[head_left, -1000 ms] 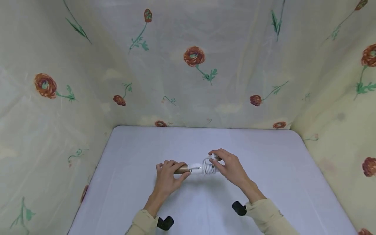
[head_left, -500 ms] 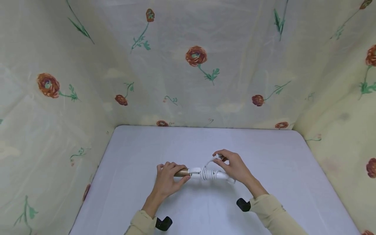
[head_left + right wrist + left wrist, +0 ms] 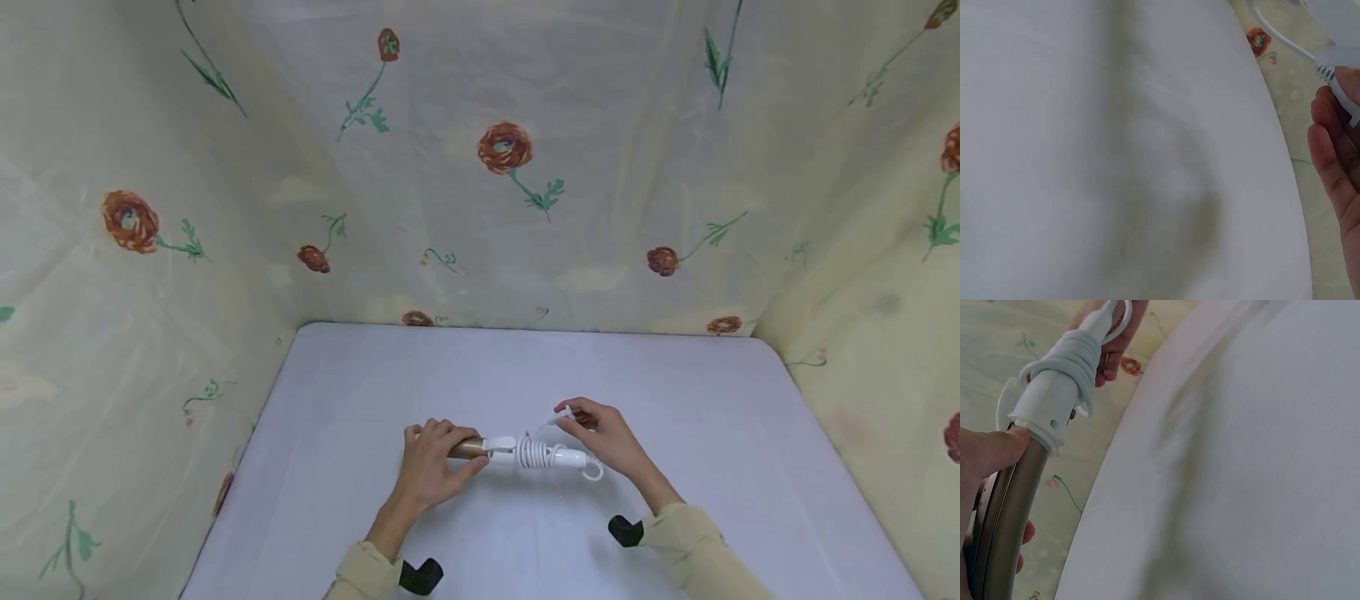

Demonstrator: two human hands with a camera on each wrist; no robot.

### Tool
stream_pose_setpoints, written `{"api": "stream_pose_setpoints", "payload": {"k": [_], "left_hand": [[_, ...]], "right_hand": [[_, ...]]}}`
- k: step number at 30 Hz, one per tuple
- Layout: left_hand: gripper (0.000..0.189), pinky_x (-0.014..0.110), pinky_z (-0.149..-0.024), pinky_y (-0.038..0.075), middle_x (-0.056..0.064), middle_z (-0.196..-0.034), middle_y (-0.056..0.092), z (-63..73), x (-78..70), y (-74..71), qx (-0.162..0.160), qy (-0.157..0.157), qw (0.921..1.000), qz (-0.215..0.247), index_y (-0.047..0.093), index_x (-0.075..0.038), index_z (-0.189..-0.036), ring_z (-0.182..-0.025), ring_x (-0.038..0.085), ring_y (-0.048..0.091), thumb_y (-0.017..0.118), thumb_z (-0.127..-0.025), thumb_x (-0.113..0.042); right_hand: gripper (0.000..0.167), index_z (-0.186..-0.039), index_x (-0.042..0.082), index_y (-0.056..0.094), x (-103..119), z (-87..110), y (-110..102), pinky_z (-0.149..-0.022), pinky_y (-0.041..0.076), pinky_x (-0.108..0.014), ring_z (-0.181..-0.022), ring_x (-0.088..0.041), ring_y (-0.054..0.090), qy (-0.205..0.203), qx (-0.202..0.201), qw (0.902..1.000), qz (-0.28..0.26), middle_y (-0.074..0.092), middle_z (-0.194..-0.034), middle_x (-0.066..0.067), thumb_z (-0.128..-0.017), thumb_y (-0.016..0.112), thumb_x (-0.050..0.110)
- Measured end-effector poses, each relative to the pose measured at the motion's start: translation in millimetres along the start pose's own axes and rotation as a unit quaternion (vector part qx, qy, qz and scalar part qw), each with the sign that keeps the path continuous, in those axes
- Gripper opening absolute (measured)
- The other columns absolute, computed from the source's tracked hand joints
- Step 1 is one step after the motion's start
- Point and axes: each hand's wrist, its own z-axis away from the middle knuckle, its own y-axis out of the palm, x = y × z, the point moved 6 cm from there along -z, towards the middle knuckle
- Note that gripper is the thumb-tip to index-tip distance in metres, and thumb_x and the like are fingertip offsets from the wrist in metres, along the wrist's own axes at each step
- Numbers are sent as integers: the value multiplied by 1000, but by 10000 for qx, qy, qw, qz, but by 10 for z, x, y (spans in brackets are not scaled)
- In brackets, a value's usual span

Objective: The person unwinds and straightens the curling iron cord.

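A curling iron with a white handle (image 3: pixel 572 459) and a bronze barrel (image 3: pixel 468 448) is held a little above the table in the head view. White cord (image 3: pixel 534 453) is coiled several times around the handle. My left hand (image 3: pixel 433 467) grips the barrel, thumb close to the white collar, as the left wrist view also shows. Right of the coils, my right hand (image 3: pixel 611 439) pinches the plug end (image 3: pixel 572 412) of the cord. A short stretch of cord runs from there to the coils. In the right wrist view, the ribbed cord sleeve (image 3: pixel 1325 73) shows by the fingertips; the plug is partly hidden.
A white table (image 3: pixel 360 375) with rounded far corners lies under both hands. Flower-printed cloth (image 3: pixel 585 192) hangs behind it and at both sides. A black wrist camera (image 3: pixel 422 577) sticks out from the left sleeve, and another black camera (image 3: pixel 626 531) from the right.
My right hand has moved right, away from the coils, drawing out a stretch of cord with the plug. The handle's right end and its cord loop have come into sight. My left hand keeps its grip.
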Motion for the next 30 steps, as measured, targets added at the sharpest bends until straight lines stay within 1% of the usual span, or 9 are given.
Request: {"api": "stream_pose_setpoints", "payload": {"k": [7,11,16,17,19,23,24,27,30], "left_hand": [[36,45,-83,33,-8,-86,64,13,37,45,33,-19,10000,-63,69,-30,-102,-83,12,53,65,-80,-58],[37,45,-83,33,-8,-87,64,24,49,58,51,-35,10000,-68,69,-30,-103,-83,13,54,65,-80,-58],[37,46,-83,34,-8,-88,65,17,51,39,-73,-50,9999,-106,69,-29,-103,-84,14,55,65,-79,-58],[37,46,-83,34,-8,-87,65,16,50,34,-111,-67,9999,-109,69,-29,-103,-84,14,55,66,-79,-57],[37,46,-83,34,-8,-87,65,13,50,25,-191,-118,9997,-113,69,-29,-103,-83,15,56,67,-78,-57],[36,45,-82,34,-6,-85,66,-6,49,12,-328,-295,9990,-101,69,-28,-102,-81,16,56,68,-78,-55],[35,45,-82,34,-6,-85,66,-15,49,11,-343,-338,9988,-95,69,-28,-102,-81,16,55,69,-78,-54],[35,45,-82,33,-6,-84,66,-46,38,-1,-385,-408,9984,-94,69,-28,-102,-81,16,55,70,-77,-53],[34,44,-80,33,-5,-83,66,-73,23,-23,-460,-432,9980,-70,69,-27,-102,-80,16,54,71,-77,-51]], "right_hand": [[29,-110,7,63,-132,10,107,-67,47,-21,-74,-8,55,364,6,9989,-307,64,-90,-6,-89,65,27],[28,-108,5,64,-175,25,151,-65,45,-21,-73,-9,53,437,-36,9978,-496,63,-89,-8,-89,66,25],[29,-108,5,63,-287,59,201,-63,45,-22,-72,-9,53,697,60,9951,-694,61,-86,-8,-88,67,26],[27,-108,5,63,-311,68,209,-63,45,-22,-72,-9,53,700,81,9949,-719,62,-87,-8,-89,67,24],[19,-106,4,63,-344,89,218,-64,45,-22,-73,-7,55,504,104,9962,-704,63,-90,-9,-88,65,9],[23,-98,5,64,-358,124,204,-73,46,-21,-82,-2,57,-86,-10,9986,-527,67,-96,-10,-79,66,-7],[23,-97,6,63,-351,133,198,-73,45,-21,-83,-1,56,-164,-30,9988,-466,67,-96,-9,-78,67,-7],[18,-93,12,63,-328,156,189,-72,45,-22,-80,-1,53,-125,-61,9993,-361,65,-90,-2,-80,73,5],[16,-94,9,63,-322,175,208,-67,45,-22,-75,-3,51,112,6,9992,-377,63,-87,-2,-82,73,11]]}}
